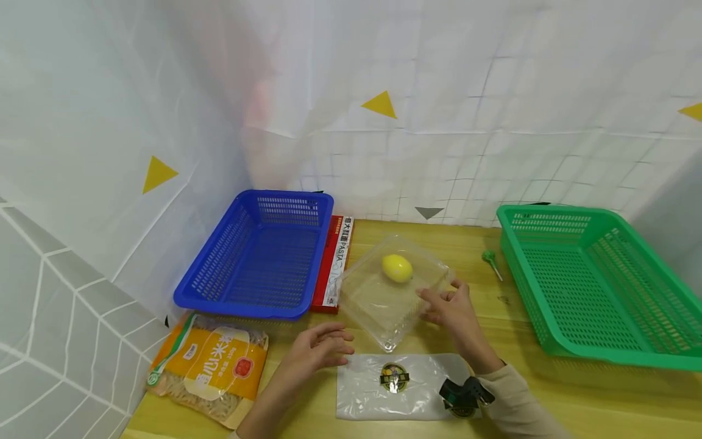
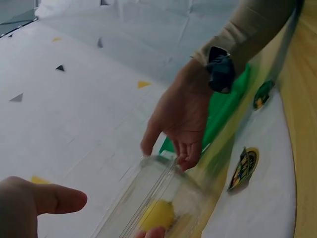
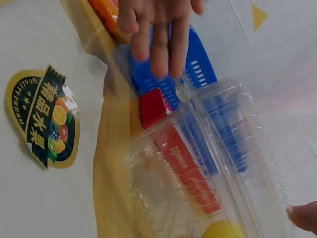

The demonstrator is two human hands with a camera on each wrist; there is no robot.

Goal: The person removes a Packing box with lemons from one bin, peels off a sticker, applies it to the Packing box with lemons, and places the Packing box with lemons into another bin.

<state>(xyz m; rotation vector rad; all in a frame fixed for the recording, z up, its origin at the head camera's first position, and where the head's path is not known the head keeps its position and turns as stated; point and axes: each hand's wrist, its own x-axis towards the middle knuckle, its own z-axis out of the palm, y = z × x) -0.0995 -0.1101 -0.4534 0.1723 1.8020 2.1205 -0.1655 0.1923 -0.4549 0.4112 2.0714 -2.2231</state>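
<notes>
The clear plastic clamshell box [image 1: 390,291] lay just ahead of both hands, between the blue basket [image 1: 258,256] and the green basket [image 1: 595,283]. It looked thin-walled and very light, likely to flex or crackle under pressure and a little slick, so the stiffer rim and corners seemed the best places to take hold. The lemon [image 1: 397,267] inside sat toward the far side from the hands and would probably roll if the box tilted. The box was transparent, squarish, with ribbed edges and its lid down; the red pasta box [image 1: 333,262] showed through it in the right wrist view.

The right hand [image 1: 451,308] rested relaxed fingers against the box's near right edge, gripping nothing. The left hand [image 1: 316,349] hovered near its near left corner, fingers spread and empty, just beyond a labelled clear bag [image 1: 396,386].
</notes>
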